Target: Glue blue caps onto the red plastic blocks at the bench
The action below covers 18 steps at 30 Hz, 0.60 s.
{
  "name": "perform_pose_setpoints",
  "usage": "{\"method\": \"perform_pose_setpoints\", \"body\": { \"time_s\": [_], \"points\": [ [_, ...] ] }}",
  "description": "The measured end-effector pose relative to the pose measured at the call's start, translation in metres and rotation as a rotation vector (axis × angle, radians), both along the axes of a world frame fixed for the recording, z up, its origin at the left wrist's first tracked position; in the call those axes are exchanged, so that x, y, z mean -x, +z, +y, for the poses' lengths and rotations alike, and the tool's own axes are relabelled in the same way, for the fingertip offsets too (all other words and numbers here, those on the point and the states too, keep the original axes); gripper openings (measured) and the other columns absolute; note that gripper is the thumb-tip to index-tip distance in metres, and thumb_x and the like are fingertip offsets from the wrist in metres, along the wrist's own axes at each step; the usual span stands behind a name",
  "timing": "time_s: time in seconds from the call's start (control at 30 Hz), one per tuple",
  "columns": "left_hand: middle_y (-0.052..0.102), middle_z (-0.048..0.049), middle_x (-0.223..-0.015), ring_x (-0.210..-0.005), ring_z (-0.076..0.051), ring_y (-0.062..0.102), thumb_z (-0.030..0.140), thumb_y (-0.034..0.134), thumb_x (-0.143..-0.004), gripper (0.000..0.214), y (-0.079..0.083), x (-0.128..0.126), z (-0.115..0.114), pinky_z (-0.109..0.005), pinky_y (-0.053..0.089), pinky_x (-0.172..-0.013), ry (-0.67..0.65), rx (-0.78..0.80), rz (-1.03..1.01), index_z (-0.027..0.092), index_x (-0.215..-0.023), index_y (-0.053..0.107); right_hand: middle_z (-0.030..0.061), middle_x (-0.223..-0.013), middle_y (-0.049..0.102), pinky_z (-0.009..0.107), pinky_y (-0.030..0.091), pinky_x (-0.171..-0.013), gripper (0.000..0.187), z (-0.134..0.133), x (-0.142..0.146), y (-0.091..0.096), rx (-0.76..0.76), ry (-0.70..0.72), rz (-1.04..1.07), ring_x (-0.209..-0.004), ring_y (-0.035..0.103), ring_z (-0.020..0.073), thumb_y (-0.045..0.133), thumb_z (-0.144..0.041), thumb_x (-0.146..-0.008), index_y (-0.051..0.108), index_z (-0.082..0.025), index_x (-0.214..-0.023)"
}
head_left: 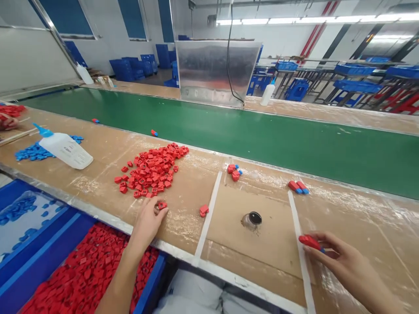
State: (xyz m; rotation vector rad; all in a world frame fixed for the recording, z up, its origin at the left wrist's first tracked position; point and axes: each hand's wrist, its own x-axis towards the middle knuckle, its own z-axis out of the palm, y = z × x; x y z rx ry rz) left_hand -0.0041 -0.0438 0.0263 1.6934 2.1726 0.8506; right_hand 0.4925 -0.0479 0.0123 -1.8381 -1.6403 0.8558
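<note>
My left hand (148, 221) pinches a small red plastic block (162, 205) between thumb and fingers, just in front of a heap of similar red blocks (155, 168). A red piece (204, 210) lies apart to its right. On the right side, my right hand (343, 259) grips a red-and-blue plastic piece (310, 242) above a white strip (298, 231); its blue end is partly covered by the fingers. Between the hands a small black-topped round cup (254, 218) is set on a cardboard sheet. Red-and-blue pieces (297, 187) rest farther back, near the belt.
A green conveyor belt (203, 122) runs behind the worktop. At left are a white bottle with blue nozzle (67, 150), blue pieces (32, 152) and another person's hand (8, 123). Below the front edge sits a blue bin of red blocks (81, 270). A metal panel (216, 69) stands beyond the belt.
</note>
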Motion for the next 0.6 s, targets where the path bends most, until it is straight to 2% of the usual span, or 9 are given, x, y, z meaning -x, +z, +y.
{"method": "perform_pose_setpoints", "body": {
  "time_s": [0.13,0.23,0.33,0.4,0.47,0.6],
  "points": [
    [0.059,-0.0033,-0.086,-0.071,-0.020,0.059,0.027,0.056,-0.084,0.014,0.004,-0.007,0.002,-0.034,0.047,-0.072,-0.070,-0.001,0.002,0.019,-0.093,0.065,0.0103,-0.096,0.075,0.032,0.057,-0.061,0.051,-0.010,0.005,0.005,0.025,-0.037,-0.015,-0.080,0.071,0.0299,0.069,-0.064,-0.067,0.074,-0.020,-0.090],
    [0.061,-0.0028,-0.086,-0.075,-0.020,0.060,0.023,0.055,-0.086,0.014,0.007,-0.013,0.005,-0.033,0.047,-0.074,-0.241,0.008,0.000,0.021,-0.091,0.068,0.0107,-0.097,0.075,0.035,0.058,-0.070,0.050,-0.014,0.007,0.001,0.004,-0.083,0.033,-0.086,0.071,0.0312,0.066,-0.064,-0.070,0.073,-0.020,-0.093],
    [0.065,-0.0042,-0.096,-0.091,-0.022,0.062,0.021,0.052,-0.088,0.022,0.004,-0.021,0.008,-0.034,0.047,-0.084,-0.366,0.000,-0.034,0.024,-0.097,0.072,0.0113,-0.098,0.075,0.041,0.057,-0.079,0.050,-0.016,0.009,-0.006,-0.055,-0.128,0.034,-0.089,0.070,0.0320,0.066,-0.063,-0.072,0.072,-0.019,-0.094],
    [0.064,-0.0050,-0.105,-0.099,-0.023,0.062,0.022,0.051,-0.091,0.025,-0.002,-0.027,0.010,-0.035,0.047,-0.088,-0.379,-0.017,-0.069,0.025,-0.104,0.072,0.0120,-0.098,0.074,0.043,0.057,-0.081,0.049,-0.015,0.011,-0.007,-0.066,-0.116,0.046,-0.089,0.070,0.0319,0.065,-0.063,-0.074,0.071,-0.019,-0.096],
    [0.062,-0.0057,-0.108,-0.098,-0.023,0.062,0.027,0.053,-0.091,0.026,-0.010,-0.032,0.011,-0.035,0.049,-0.087,-0.346,-0.040,-0.077,0.024,-0.110,0.070,0.0130,-0.101,0.073,0.045,0.056,-0.084,0.048,-0.012,0.015,-0.003,-0.069,-0.079,0.084,-0.092,0.069,0.0316,0.063,-0.060,-0.078,0.069,-0.018,-0.100],
    [0.062,-0.0060,-0.095,-0.090,-0.024,0.062,0.033,0.054,-0.092,0.022,-0.018,-0.044,0.012,-0.038,0.049,-0.083,-0.275,-0.133,0.012,0.020,-0.099,0.070,0.0121,-0.108,0.071,0.046,0.053,-0.090,0.040,-0.001,0.031,0.021,-0.130,0.018,0.119,-0.099,0.067,0.0293,0.061,-0.053,-0.087,0.067,-0.019,-0.107]
  ]
}}
